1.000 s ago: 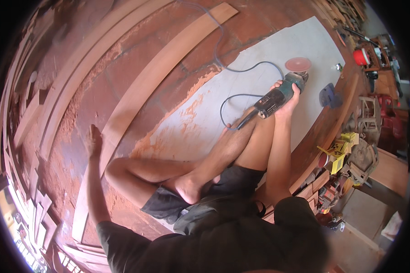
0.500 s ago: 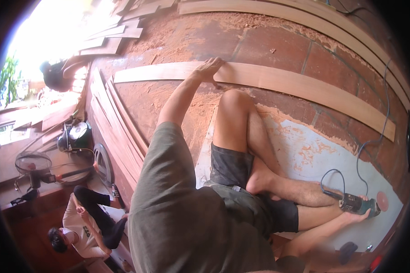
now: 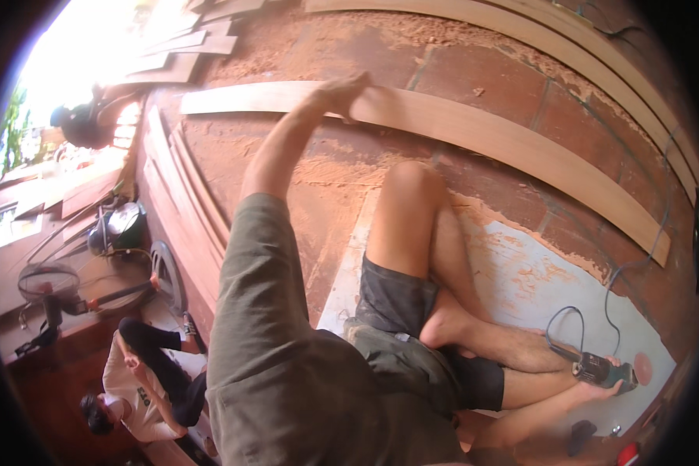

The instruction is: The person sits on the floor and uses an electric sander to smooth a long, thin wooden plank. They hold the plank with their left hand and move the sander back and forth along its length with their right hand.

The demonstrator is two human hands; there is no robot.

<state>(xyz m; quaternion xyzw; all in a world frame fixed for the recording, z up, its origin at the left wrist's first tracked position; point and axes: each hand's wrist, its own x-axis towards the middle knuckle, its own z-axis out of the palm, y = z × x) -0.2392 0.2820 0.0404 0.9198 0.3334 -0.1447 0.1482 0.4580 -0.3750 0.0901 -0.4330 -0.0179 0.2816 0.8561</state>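
Curved wooden plank (image 3: pixel 474 132), long and pale, lying across the upper centre of the frame on a red tile floor (image 3: pixel 474 70) dusted with sawdust
Left hand (image 3: pixel 343 92) reaches out to the plank near its left part, fingers closed over its edge, grasping it; right hand (image 3: pixel 602 382) at lower right is clenched round the body of a green angle grinder (image 3: pixel 598 367), its reddish disc (image 3: pixel 642 365) just beside, its cable (image 3: pixel 598 311) looping over a pale grey sheet (image 3: pixel 536 272) under the person's folded legs; further curved planks (image 3: pixel 598 54) run along the upper right; stacked boards (image 3: pixel 182 202) at left centre; a standing fan (image 3: pixel 46 283) at far left; another person (image 3: pixel 140 380) sits at lower left
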